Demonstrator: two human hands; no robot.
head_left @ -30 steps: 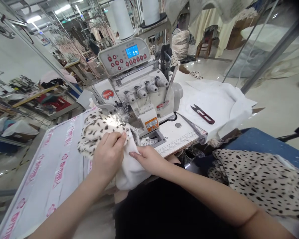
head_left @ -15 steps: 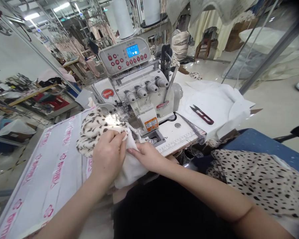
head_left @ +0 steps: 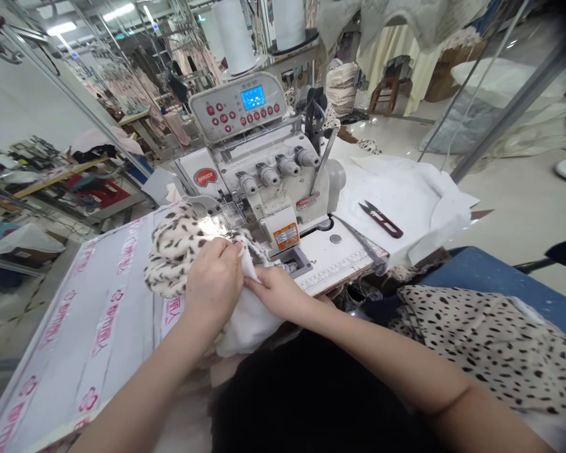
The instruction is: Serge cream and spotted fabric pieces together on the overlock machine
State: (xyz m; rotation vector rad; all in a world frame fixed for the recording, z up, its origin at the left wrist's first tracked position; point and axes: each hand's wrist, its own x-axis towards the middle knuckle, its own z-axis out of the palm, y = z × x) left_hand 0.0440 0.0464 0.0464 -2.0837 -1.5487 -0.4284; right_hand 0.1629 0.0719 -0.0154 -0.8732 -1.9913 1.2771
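A fluffy spotted fabric piece (head_left: 172,251) with a white side (head_left: 248,324) lies bunched at the needle area of an overlock sewing machine (head_left: 264,163). My left hand (head_left: 216,277) is closed on the fabric close to the lit presser foot, which it partly hides. Just to its right, my right hand (head_left: 278,289) pinches the white edge between thumb and fingers. The white part hangs over the table's front edge toward my lap. Both hands nearly touch each other.
Dark red thread snips (head_left: 381,220) lie on white cloth (head_left: 405,182) right of the machine. Black-dotted fabric (head_left: 490,340) rests on a blue surface (head_left: 462,267) at the right. A table covered in printed plastic (head_left: 85,314) extends left; thread cones (head_left: 233,38) stand behind.
My left hand has moved slightly right and up toward the presser foot with the fabric. My right hand keeps its pinch, shifted a little. The snips lie as before.
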